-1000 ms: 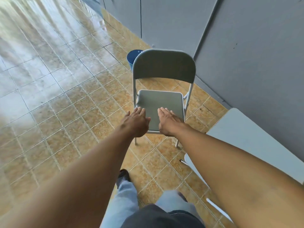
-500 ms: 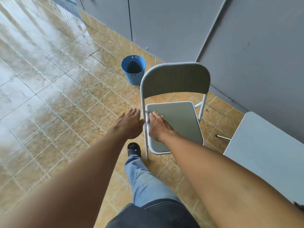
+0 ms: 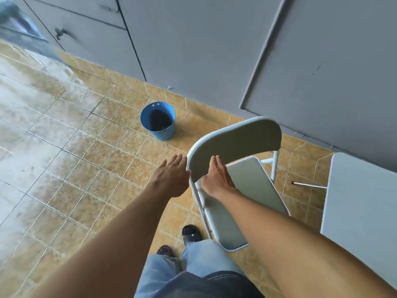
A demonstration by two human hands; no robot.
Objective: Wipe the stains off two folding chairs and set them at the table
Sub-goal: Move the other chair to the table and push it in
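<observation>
A folding chair stands on the tiled floor, with a grey backrest [image 3: 240,145], a grey seat [image 3: 247,190] and a white tube frame. It is turned side-on to me, its seat pointing towards the table [image 3: 361,211] at the right. My left hand [image 3: 169,177] is open with fingers spread, at the outer left edge of the backrest. My right hand [image 3: 217,179] lies flat against the front of the backrest near its lower left corner, fingers straight; its thumb is hidden. No cloth is in view, and only one chair shows.
A blue bucket [image 3: 158,120] stands on the floor beyond the chair, close to the grey wall [image 3: 214,50]. A thin metal table leg [image 3: 309,185] juts out under the table edge. My feet in dark sandals [image 3: 191,233] are just left of the chair. Wet shiny tiles spread to the left.
Both hands have moved from the seat's front edge up to the left side of the backrest. I have stepped around the chair, so it is now side-on and closer to the table.
</observation>
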